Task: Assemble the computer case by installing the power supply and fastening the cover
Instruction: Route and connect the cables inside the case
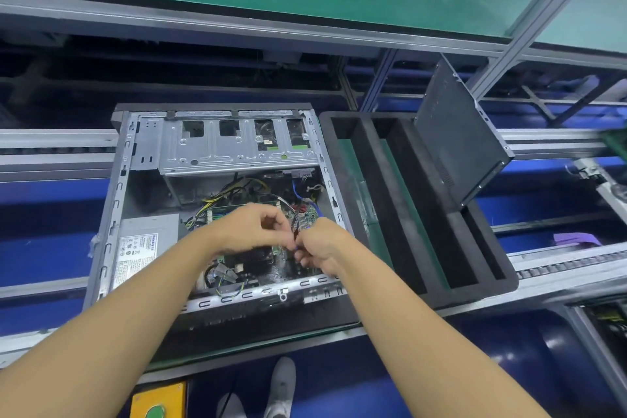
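The computer case (117,200) is lying open on its side on the bench (258,329). The power supply (142,248) is already sitting in the case's near left corner, with its label facing up. The cover (454,142) is leaning upright in the black foam tray (390,214) just to the right, well apart from the case.

Both hands are meeting over the circuit board (307,214). The left hand (251,227) and the right hand (322,244) are each pinching a thin cable (292,210), fingers curled and almost touching. The cable is arching up from the back of the board and coming down between the fingertips. The plug at its end is hidden by the fingers, so its type and its socket cannot be told.

This looks like wiring work before the cover goes on. To do it well, the person should be holding the plug body, not the wires. They should be lining up its keyed side with the socket before pressing straight down. The slack is best laid flat and away from the case rim so the cover is not trapping it. The yellow and black wires (217,200) by the power supply need the same care.
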`<state>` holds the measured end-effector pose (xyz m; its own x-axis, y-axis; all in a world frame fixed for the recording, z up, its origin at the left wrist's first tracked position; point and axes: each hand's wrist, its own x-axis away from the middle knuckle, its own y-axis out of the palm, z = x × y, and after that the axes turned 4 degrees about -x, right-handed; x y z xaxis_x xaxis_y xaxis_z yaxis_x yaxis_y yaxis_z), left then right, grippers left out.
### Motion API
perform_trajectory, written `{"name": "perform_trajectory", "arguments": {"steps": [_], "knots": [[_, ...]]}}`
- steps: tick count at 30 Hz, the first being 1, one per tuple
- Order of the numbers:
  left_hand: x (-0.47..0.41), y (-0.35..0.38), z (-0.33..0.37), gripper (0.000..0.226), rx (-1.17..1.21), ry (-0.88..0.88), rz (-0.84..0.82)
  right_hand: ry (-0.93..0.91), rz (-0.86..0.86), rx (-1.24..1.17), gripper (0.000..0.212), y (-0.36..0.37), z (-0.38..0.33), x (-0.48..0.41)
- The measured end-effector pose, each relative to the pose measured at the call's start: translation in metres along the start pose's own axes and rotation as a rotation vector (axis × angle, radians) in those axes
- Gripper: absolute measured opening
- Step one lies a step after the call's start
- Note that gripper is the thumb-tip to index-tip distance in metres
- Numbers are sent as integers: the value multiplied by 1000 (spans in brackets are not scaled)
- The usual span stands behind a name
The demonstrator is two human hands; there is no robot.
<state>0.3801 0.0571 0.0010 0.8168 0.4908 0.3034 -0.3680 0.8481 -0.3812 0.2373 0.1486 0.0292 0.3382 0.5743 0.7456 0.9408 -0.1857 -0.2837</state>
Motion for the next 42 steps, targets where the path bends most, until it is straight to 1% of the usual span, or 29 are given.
{"name": "perform_trajectory", "arguments": {"steps": [2, 3, 4, 5, 6, 7, 8, 10, 12, 14, 16, 18, 20, 22, 23, 24, 26, 28, 29, 30, 32, 34, 35, 37, 40, 42], "knots": [[-11, -3, -3, 24, -174, -58, 231, -45, 23, 194, 16, 1, 2, -1], [-19, -3, -4, 20, -323, -63, 343, -79, 37, 334, 10, 2, 1, -1], [-27, 0, -4, 16, -471, -56, 401, -105, 49, 449, 20, 4, 1, -1], [-36, 4, -3, 21, -596, -56, 410, -115, 40, 539, 32, 7, 1, -2], [-45, 9, -2, 32, -680, -84, 388, -121, 4, 566, 34, 10, 0, -1], [-52, 14, -1, 41, -707, -133, 361, -119, -47, 541, 26, 12, -1, 0], [-58, 18, 0, 46, -689, -179, 360, -121, -87, 499, 21, 12, 1, -1], [-68, 22, -1, 52, -598, -251, 413, -119, -126, 427, 37, 8, 6, -5], [-72, 24, -3, 55, -609, -320, 430, -133, -128, 414, 41, 3, 10, -9], [-73, 25, -3, 47, -626, -377, 363, -142, -120, 439, 41, 0, 12, -12], [-74, 26, -4, 35, -578, -404, 270, -138, -103, 465, 36, -2, 13, -15], [-75, 24, -3, 29, -528, -417, 212, -120, -71, 470, 34, -3, 14, -17], [-76, 21, -3, 33, -495, -428, 181, -104, -47, 474, 41, -4, 13, -19], [-76, 18, -3, 42, -427, -439, 170, -83, -21, 512, 58, -6, 10, -22], [-75, 16, -2, 45, -388, -436, 156, -62, -13, 527, 62, -6, 9, -24], [-74, 14, -2, 44, -368, -424, 137, -60, -6, 544, 59, -7, 8, -25], [-70, 10, -3, 32, -371, -376, 97, -56, 45, 555, 35, -5, 7, -28], [-65, 3, -5, 23, -345, -334, 86, -91, 144, 514, 32, -2, 7, -32], [-62, 0, -6, 22, -326, -325, 82, -80, 157, 473, 29, 0, 6, -35], [-59, -4, -8, 27, -313, -315, 76, -75, 166, 393, 27, 2, 5, -38], [-53, -9, -11, 41, -300, -294, 60, -83, 196, 96, 30, 6, 3, -49], [-49, -10, -14, 44, -280, -279, 62, -105, 241, -152, 23, 11, 2, -57], [-47, -9, -14, 43, -268, -272, 71, -119, 263, -200, 21, 12, 0, -59], [-44, -9, -15, 39, -248, -259, 93, -168, 323, -184, 16, 15, -1, -68], [-41, -10, -15, 33, -241, -263, 124, -195, 442, -114, 2, 20, -5, -80], [-39, -11, -14, 31, -240, -266, 137, -211, 507, -87, 9, 22, -8, -86]]}}
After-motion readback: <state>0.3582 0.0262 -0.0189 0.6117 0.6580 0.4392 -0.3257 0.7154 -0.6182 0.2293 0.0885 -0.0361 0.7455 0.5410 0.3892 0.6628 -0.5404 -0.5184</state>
